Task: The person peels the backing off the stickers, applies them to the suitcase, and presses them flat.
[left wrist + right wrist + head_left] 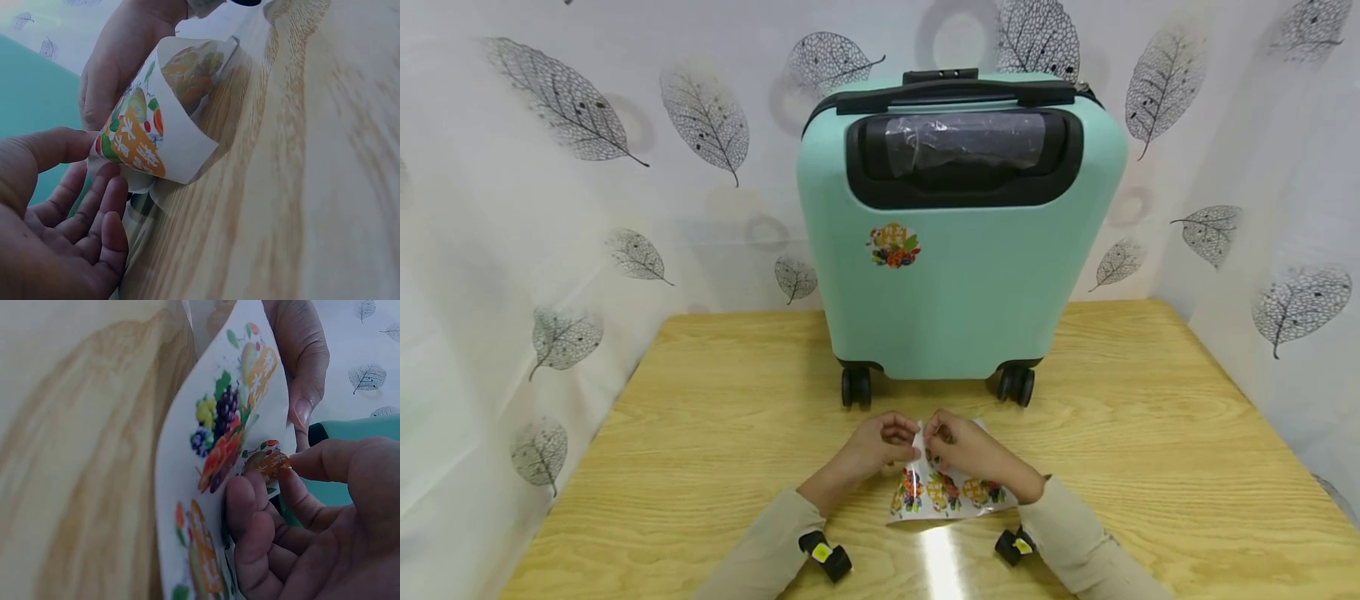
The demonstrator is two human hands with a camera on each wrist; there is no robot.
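A white sheet of fruit stickers is curled up off the table between the two hands. My left hand pinches its edge between thumb and forefinger, the other fingers loosely bent, as the left wrist view shows. The right hand works on the sheet's other side. In the right wrist view, its thumb and forefinger pinch the edge of a small orange fruit sticker; whether that sticker is wholly off the sheet I cannot tell. A similar fruit sticker is on the front of a mint-green suitcase standing upright behind the hands.
The suitcase stands on black wheels at the back of the wooden table. Clear plastic film covers its recessed handle. A leaf-patterned white curtain hangs behind and at both sides. Black wrist cameras sit on both sleeves.
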